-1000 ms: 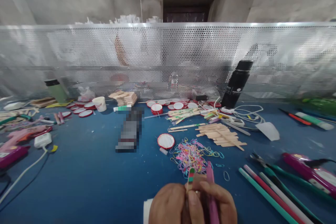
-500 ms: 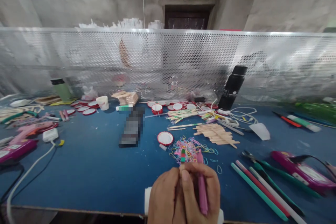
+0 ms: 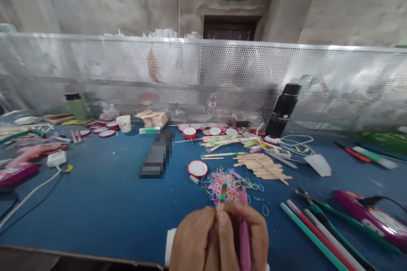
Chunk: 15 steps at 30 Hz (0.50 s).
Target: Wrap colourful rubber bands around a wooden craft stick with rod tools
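At the table's front edge, my left hand (image 3: pixel 194 240) and my right hand (image 3: pixel 249 233) are pressed together. Between their fingertips stands a wooden stick (image 3: pixel 223 192) with green and red marks at its upper end. A pink pen (image 3: pixel 244 224) rests in my right hand, its tip pointing away from me. Both hands are closed; the lower fingers of each are hidden. Just beyond the fingertips lies a pile of small coloured rubber bands (image 3: pixel 219 180). A white disc with a red rim (image 3: pixel 197 169) sits left of the pile.
Plain wooden sticks (image 3: pixel 262 165) lie behind the bands. To the right are coloured pens (image 3: pixel 313 235), green-handled pliers (image 3: pixel 352 222) and a purple device (image 3: pixel 370 218). A pixelated dark object (image 3: pixel 157 154) lies left of centre. A black bottle (image 3: pixel 282 110) leans near the perforated screen (image 3: pixel 127 72).
The view has shifted slightly. Both hands sit a little lower in the picture, and the marked stick tilts slightly more to the right. The grip looks the same.
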Tool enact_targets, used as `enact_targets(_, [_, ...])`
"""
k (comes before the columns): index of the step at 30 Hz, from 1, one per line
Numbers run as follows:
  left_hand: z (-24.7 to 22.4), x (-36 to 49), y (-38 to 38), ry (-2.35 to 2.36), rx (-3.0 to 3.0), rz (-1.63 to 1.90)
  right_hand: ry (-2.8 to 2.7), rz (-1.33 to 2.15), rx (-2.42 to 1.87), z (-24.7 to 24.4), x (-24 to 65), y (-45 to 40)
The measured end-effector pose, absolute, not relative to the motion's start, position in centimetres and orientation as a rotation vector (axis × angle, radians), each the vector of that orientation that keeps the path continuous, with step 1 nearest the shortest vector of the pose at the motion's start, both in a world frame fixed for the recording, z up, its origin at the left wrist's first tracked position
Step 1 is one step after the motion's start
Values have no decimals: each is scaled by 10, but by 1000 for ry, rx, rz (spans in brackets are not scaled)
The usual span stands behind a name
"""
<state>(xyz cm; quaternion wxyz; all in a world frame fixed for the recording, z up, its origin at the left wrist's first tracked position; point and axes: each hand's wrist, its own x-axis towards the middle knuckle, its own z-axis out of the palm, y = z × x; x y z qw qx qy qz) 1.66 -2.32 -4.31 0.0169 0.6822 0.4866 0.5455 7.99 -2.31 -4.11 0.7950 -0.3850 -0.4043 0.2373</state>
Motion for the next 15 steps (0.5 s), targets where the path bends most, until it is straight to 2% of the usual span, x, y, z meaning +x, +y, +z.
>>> enact_targets(6, [-10,17,-25,1390,1873,1432,-866,440,-874,-34,83,-10])
enact_targets(15, [-16,14,-20,1347,1718,1425,-880,498,-840,-29,80,-5])
